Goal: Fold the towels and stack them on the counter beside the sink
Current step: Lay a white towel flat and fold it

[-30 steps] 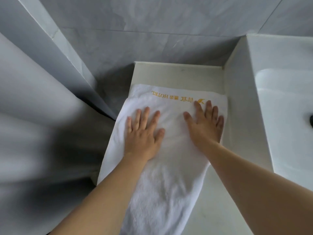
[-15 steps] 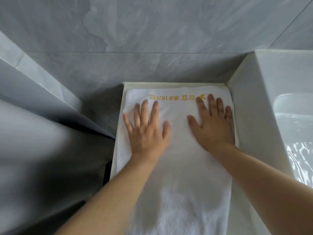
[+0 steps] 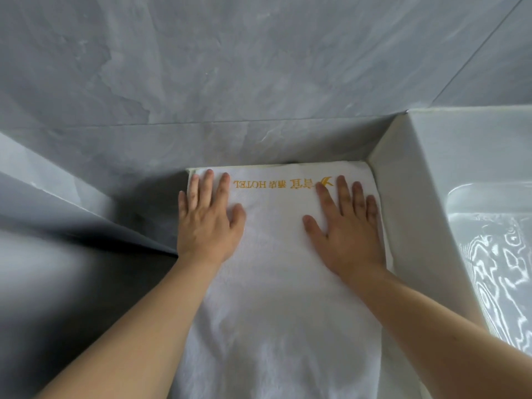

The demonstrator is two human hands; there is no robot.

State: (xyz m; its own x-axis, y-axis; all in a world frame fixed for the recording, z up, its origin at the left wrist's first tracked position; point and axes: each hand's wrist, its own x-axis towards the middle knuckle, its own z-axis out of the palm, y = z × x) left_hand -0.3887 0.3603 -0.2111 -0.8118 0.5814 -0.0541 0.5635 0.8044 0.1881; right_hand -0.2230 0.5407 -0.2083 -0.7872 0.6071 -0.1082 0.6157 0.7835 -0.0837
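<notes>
A white towel (image 3: 276, 283) with gold HOTEL lettering along its far edge lies flat on the narrow counter (image 3: 388, 246) left of the sink. Its far edge reaches the back wall. My left hand (image 3: 207, 223) presses flat on the towel's far left corner, fingers straight. On the towel's far right side my right hand (image 3: 345, 228) lies flat too, fingers spread, its index fingertip touching the gold logo. The towel's near end runs down out of view between my forearms.
The white sink basin (image 3: 489, 254) sits to the right, behind a raised white wall (image 3: 408, 211). Grey marble wall tiles (image 3: 259, 82) close off the back. A grey angled surface (image 3: 72, 226) borders the counter on the left.
Both hands have slid the towel away from me until its far edge meets the back wall, and the hands have spread apart toward the far corners. The view has shifted forward.
</notes>
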